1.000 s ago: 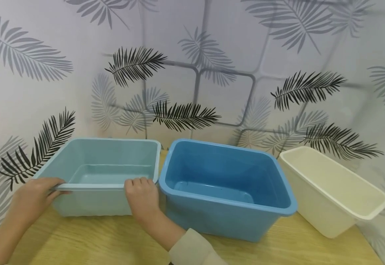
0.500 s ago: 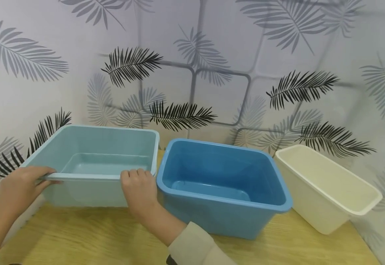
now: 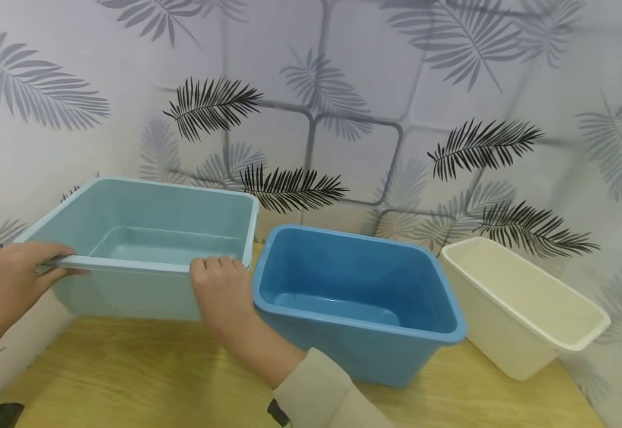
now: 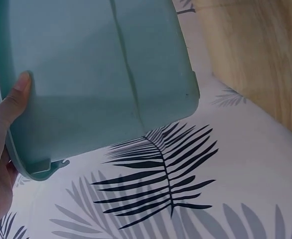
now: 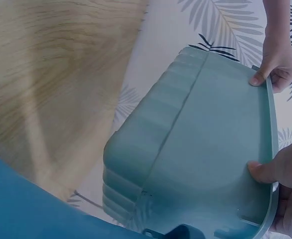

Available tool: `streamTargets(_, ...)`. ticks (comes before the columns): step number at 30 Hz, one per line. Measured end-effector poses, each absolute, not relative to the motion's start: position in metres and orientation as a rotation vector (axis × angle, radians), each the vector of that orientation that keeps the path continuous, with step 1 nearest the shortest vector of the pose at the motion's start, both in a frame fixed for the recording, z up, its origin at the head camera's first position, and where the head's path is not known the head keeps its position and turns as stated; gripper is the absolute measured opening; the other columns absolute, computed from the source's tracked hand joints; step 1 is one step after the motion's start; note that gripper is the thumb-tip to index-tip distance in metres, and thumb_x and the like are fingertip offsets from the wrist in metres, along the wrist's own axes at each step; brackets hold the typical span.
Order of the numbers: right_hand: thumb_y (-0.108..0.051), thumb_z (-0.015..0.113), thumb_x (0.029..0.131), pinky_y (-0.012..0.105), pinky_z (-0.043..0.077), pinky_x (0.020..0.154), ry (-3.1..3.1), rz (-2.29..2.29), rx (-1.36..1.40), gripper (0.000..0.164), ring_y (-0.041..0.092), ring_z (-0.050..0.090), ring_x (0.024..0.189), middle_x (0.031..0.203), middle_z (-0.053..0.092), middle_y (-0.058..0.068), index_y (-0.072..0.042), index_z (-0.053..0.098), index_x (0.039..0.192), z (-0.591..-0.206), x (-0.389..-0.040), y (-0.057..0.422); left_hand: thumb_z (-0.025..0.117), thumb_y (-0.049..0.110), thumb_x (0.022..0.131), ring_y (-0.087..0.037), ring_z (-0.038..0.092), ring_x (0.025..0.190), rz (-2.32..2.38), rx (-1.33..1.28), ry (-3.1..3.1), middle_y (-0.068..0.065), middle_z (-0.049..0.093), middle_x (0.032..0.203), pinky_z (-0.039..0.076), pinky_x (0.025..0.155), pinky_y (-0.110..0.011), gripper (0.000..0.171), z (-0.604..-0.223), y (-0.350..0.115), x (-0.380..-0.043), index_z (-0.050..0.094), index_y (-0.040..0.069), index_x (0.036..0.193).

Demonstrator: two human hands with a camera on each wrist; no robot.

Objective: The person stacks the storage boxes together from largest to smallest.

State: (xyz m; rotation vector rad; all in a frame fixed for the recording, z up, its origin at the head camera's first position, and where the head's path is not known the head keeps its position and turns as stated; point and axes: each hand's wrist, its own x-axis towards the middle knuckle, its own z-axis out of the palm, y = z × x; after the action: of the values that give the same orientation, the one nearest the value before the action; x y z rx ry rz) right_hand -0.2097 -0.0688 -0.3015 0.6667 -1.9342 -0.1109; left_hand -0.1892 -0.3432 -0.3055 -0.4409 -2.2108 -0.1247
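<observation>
A pale teal plastic bin (image 3: pixel 129 297) hangs at the left of the head view, above the table, its open top facing up and toward me. My left hand (image 3: pixel 13 285) grips the near rim at its left corner, thumb along the outer wall. Toward the right end of that rim, my right hand (image 3: pixel 222 297) curls its fingers over the edge. In the right wrist view the thumbs of both hands press the outer side of the bin (image 5: pixel 211 129), and its ribbed underside shows. The left wrist view has the left thumb (image 4: pixel 19 94) flat on the wall.
A deeper blue bin (image 3: pixel 343 351) stands right beside the teal one on the wooden table (image 3: pixel 129 374). Farther right, a narrow cream bin (image 3: pixel 503 333) sits at an angle near the table's right edge. A leaf-patterned wall (image 3: pixel 353 154) rises behind them.
Both hands have raised the teal bin off the table and shifted it slightly left. More tabletop shows beneath it. The blue and cream bins stay in place while the view shifts slightly.
</observation>
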Motion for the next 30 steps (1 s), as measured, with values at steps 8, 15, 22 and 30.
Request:
streamTargets(8, 0.003, 0.056, 0.072, 0.021, 0.004, 0.05, -1.898, -0.092, 0.65, 0.038, 0.009, 0.008, 0.055, 0.049, 0.019, -0.006, -0.019, 0.033, 0.052, -0.279, -0.211, -0.064, 0.076, -0.012, 0.051, -0.037, 0.059, 0.057, -0.135, -0.432, -2.218, -0.025, 0.066, 0.073, 0.048, 0.055, -0.051, 0.033, -0.28, -0.336, -0.189, 0.066, -0.006, 0.082)
streamTargets(15, 0.006, 0.057, 0.074, 0.021, 0.003, 0.052, -1.912, -0.082, 0.665, 0.044, 0.01, 0.007, 0.059, 0.056, 0.012, -0.004, -0.017, 0.024, 0.055, -0.256, -0.215, -0.055, 0.077, -0.008, 0.056, -0.041, 0.061, 0.061, -0.132, -0.377, -2.215, -0.028, 0.066, 0.077, 0.048, 0.057, -0.054, 0.03, -0.256, -0.325, -0.189, 0.067, -0.006, 0.084)
streamTargets(22, 0.007, 0.059, 0.077, 0.02, 0.008, 0.051, -1.903, -0.049, 0.665, 0.037, 0.009, 0.016, 0.053, 0.05, 0.032, -0.005, -0.016, 0.038, 0.056, -0.238, -0.222, -0.046, 0.077, -0.003, 0.061, -0.042, 0.06, 0.064, -0.159, -0.327, -2.232, -0.028, 0.066, 0.079, 0.047, 0.061, -0.055, 0.028, -0.234, -0.313, -0.189, 0.067, -0.004, 0.087)
streamTargets(30, 0.009, 0.056, 0.076, 0.019, 0.011, 0.05, -1.91, 0.0, 0.665, 0.034, 0.008, 0.02, 0.052, 0.05, 0.031, -0.004, -0.015, 0.043, 0.056, -0.224, -0.221, -0.038, 0.078, 0.001, 0.063, -0.043, 0.061, 0.069, -0.181, -0.283, -2.226, -0.029, 0.066, 0.083, 0.047, 0.065, -0.056, 0.029, -0.221, -0.304, -0.19, 0.068, -0.004, 0.09)
